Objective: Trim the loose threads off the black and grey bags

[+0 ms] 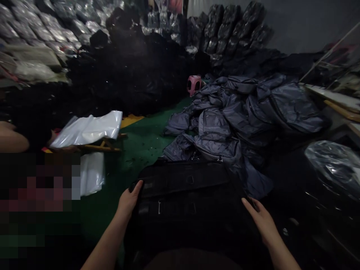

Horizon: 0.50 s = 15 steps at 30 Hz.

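A black bag [180,191] lies across the bottom middle of the head view, close in front of me. Straps and small metal rings show on its upper face. At its left edge, my left hand [129,198] is closed round the side, thumb on top. My right hand [260,215] grips the opposite side, its thumb along the upper edge and the other fingers partly hidden. Just beyond the bag lies a heap of grey-blue backpacks [215,125].
Clear plastic sheets [90,129] lie on a low wooden stand at left, beside another person's arm [12,138]. A pink stool [194,85] stands on the green floor [143,146]. Dark piles and stacked wrapped bundles [232,28] line the back. Clear plastic wrap [332,161] lies right.
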Each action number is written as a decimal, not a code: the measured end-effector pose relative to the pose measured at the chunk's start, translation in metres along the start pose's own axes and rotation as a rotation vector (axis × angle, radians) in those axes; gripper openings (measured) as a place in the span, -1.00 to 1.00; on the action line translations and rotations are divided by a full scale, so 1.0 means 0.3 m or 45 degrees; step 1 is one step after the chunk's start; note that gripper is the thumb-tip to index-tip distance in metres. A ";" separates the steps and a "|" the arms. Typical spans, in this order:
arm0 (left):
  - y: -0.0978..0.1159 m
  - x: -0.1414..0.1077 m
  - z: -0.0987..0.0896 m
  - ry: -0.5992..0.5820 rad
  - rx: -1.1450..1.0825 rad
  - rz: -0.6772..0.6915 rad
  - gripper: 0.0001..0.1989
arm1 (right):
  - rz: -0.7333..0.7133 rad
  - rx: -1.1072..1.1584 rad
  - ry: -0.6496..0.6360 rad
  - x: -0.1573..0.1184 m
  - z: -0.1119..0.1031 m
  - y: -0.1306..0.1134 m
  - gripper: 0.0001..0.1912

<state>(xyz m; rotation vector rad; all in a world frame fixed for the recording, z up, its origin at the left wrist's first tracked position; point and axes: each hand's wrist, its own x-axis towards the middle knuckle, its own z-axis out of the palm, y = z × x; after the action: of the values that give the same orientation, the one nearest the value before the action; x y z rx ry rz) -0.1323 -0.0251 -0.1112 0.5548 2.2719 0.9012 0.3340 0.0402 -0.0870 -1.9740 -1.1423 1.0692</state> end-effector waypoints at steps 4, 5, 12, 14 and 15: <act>-0.002 -0.050 -0.036 -0.040 -0.143 0.040 -0.40 | 0.090 0.062 -0.095 -0.050 -0.007 -0.054 -0.37; -0.002 -0.065 -0.049 -0.055 -0.186 0.052 -0.41 | 0.111 0.104 -0.130 -0.065 -0.008 -0.069 -0.39; -0.030 -0.198 -0.232 -0.026 -0.449 0.159 -0.52 | 0.166 0.277 -0.264 -0.181 0.010 -0.183 -0.43; -0.065 -0.235 -0.318 0.073 -0.488 0.160 -0.51 | 0.094 0.249 -0.253 -0.211 0.054 -0.226 -0.44; -0.089 -0.253 -0.368 0.131 -0.501 0.153 -0.51 | 0.062 0.250 -0.280 -0.227 0.089 -0.249 -0.44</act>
<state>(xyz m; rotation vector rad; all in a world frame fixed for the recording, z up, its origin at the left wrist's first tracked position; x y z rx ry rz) -0.1571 -0.1374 -0.0376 0.4778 2.0854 1.4239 0.2606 0.0152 -0.0168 -1.7723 -1.0597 1.3965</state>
